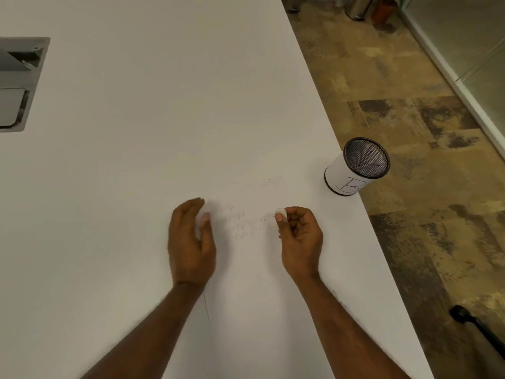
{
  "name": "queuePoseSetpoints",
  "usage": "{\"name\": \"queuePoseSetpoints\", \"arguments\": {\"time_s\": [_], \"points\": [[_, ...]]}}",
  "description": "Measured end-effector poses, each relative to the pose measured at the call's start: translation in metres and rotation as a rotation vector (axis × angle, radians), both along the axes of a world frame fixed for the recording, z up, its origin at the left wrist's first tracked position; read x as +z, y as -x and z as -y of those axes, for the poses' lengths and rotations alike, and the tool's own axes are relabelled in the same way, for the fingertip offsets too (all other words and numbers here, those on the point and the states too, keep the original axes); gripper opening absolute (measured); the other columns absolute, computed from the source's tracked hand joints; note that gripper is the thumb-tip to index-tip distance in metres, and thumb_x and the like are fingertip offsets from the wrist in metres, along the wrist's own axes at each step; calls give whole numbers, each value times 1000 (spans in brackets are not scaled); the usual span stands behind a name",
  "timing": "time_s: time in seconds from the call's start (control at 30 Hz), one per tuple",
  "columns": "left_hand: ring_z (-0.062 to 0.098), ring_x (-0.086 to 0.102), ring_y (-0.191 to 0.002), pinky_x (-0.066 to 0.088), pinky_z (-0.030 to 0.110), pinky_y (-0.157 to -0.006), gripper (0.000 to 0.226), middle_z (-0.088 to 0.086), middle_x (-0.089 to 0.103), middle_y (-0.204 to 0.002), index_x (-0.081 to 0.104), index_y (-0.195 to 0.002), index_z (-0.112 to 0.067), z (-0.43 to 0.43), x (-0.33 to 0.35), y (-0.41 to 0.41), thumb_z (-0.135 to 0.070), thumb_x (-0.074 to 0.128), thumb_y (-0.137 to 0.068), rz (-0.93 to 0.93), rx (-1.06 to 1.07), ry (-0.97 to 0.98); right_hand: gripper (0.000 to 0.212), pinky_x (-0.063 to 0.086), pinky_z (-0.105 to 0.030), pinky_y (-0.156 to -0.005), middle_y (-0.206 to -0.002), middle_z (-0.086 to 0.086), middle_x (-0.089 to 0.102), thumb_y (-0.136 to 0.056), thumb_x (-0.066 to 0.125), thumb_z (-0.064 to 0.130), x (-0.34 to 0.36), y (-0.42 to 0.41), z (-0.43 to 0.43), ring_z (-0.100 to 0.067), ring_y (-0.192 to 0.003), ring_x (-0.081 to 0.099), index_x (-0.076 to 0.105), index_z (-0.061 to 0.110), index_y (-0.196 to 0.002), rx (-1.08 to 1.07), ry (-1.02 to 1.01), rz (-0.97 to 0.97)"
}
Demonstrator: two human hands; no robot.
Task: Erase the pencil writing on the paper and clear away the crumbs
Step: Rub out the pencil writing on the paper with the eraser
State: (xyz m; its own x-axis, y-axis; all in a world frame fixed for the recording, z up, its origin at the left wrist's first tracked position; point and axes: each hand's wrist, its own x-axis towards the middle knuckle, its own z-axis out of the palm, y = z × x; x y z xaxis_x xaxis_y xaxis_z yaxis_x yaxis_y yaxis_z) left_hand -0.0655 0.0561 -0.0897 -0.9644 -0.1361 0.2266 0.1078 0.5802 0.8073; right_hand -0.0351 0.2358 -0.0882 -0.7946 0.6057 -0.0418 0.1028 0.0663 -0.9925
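Observation:
A white sheet of paper point(254, 269) lies on the white table point(136, 132) in front of me, its edges faint against the tabletop. Faint pencil writing point(240, 222) runs in a few short lines across its upper part. My right hand point(299, 239) pinches a small white eraser point(281, 211) between thumb and forefinger, its tip on the paper at the right end of the writing. My left hand point(191, 242) rests at the paper's left edge, fingers together and extended, holding nothing. I cannot make out any crumbs.
A mesh pen cup point(355, 166) wrapped in white paper marked with a letter B stands at the table's right edge. A grey recessed cable hatch point(19, 83) sits at the far left. Beyond the right edge is patterned floor point(410, 105).

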Motion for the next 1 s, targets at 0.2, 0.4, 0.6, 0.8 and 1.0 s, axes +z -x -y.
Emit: {"name": "queuePoseSetpoints", "arguments": {"time_s": [0.2,0.4,0.6,0.8,1.0], "points": [[21,63,-99,43,28,-87,34,1,68,-106,69,-86,-14,35,-1,-37,-46,61,-87,51,3,193,18,55,-39,-76,-84,2,64,-89,67,19,-5,-1,2,-20,-75,60,67,23,-107,41,-57,-14],[22,55,-123,38,37,-105,48,4,61,-132,68,-118,-14,34,-9,-63,-52,59,-90,-120,-408,428,13,53,-26,-70,-84,-3,65,-87,69,15,-7,3,6,-9,-71,58,66,15,-99,-21,-252,-10],[16,28,-148,27,40,-117,70,1,36,-158,53,-142,-19,32,-19,-59,-67,56,-90,-30,-633,538,16,50,-20,-64,-79,1,63,-87,70,17,-5,9,5,-6,-64,54,66,14,-101,-59,-280,20],[16,33,-146,26,39,-116,71,-2,38,-157,57,-139,-24,31,-16,-56,-73,52,-88,14,-615,561,15,51,-19,-62,-82,3,65,-82,75,11,13,20,25,-8,-69,61,67,14,-94,221,-382,3],[15,34,-145,30,41,-119,71,-1,44,-152,59,-136,-25,28,-18,-57,-76,48,-88,39,-621,600,17,54,-24,-73,-93,2,65,-88,67,13,7,60,68,-7,-79,61,72,11,-104,663,-570,-44]]}}
